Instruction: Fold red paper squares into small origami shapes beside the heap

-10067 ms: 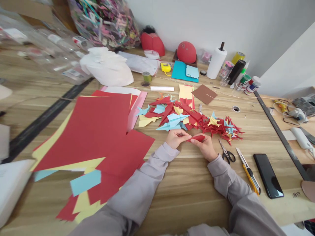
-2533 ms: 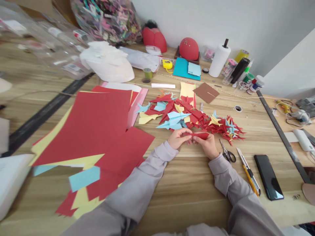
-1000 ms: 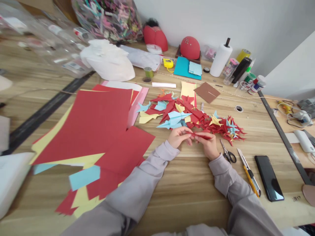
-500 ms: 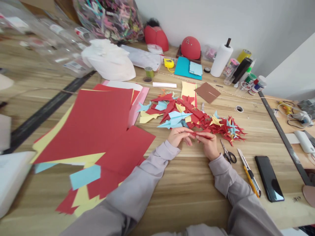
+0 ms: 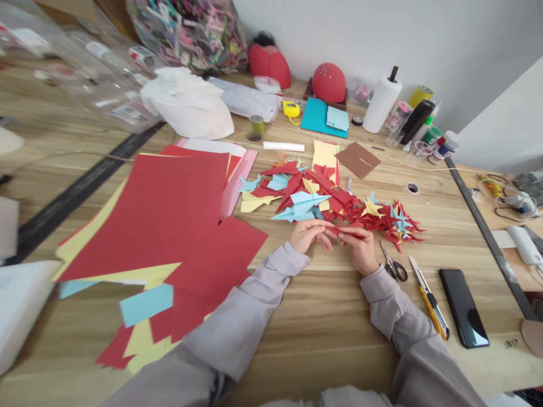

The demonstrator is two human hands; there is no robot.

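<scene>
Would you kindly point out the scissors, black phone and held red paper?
Scissors (image 5: 390, 262): head view, near the pivot.
Black phone (image 5: 464, 308): head view, mid-screen.
Held red paper (image 5: 335, 231): head view, exposed middle.

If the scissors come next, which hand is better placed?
Right, I'd say. The right hand is nearer the scissors, which lie beside its wrist; the left hand would have to reach across. Both hold the red paper, so the left could likely keep it.

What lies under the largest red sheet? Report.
Yellow paper shows along the left and lower edges, light-blue paper at lower left, pink paper at right; the rest is covered.
</scene>
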